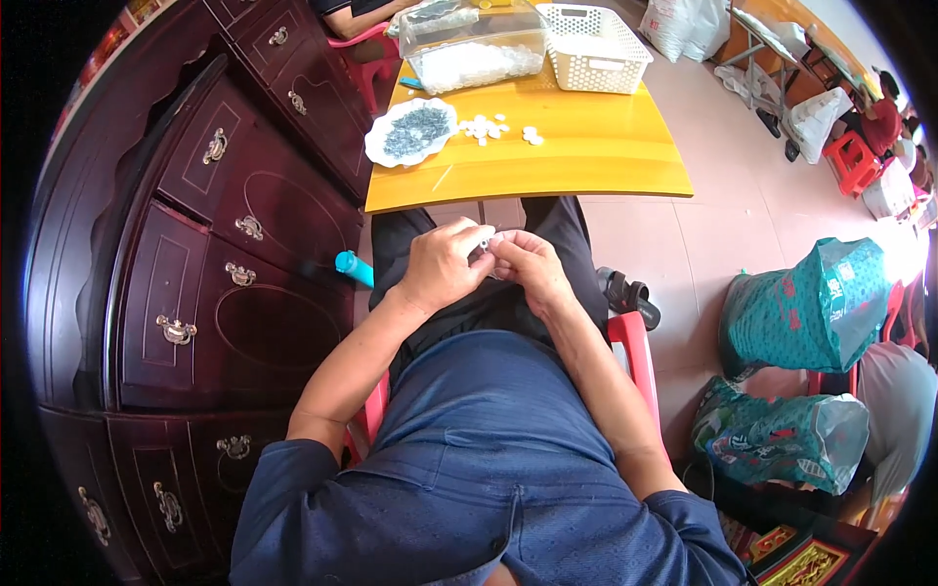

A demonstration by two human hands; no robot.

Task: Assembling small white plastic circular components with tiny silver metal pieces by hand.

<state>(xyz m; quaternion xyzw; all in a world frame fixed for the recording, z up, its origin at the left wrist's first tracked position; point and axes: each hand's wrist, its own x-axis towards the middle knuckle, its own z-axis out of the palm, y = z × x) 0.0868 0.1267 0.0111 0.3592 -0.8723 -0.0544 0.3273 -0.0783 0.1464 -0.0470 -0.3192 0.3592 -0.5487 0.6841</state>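
Observation:
Over my lap, my left hand [445,262] and my right hand [531,266] meet with their fingertips close together. My left hand is closed on a small whitish piece [484,244], its kind too small to make out. The fingers of my right hand are pinched against the same spot, and what lies between them is mostly hidden. On the yellow table [586,156] just beyond, a white scalloped plate [373,146] holds a heap of small grey-blue pieces [418,132]. Several small round white pieces [481,128] lie loose beside the plate.
A clear plastic bin [420,57] of white pieces and a white perforated basket [598,78] stand at the table's back. Dark wooden cabinets [274,195] line the left. Teal bags [811,308] sit at right. A turquoise bottle [354,268] is near my left leg.

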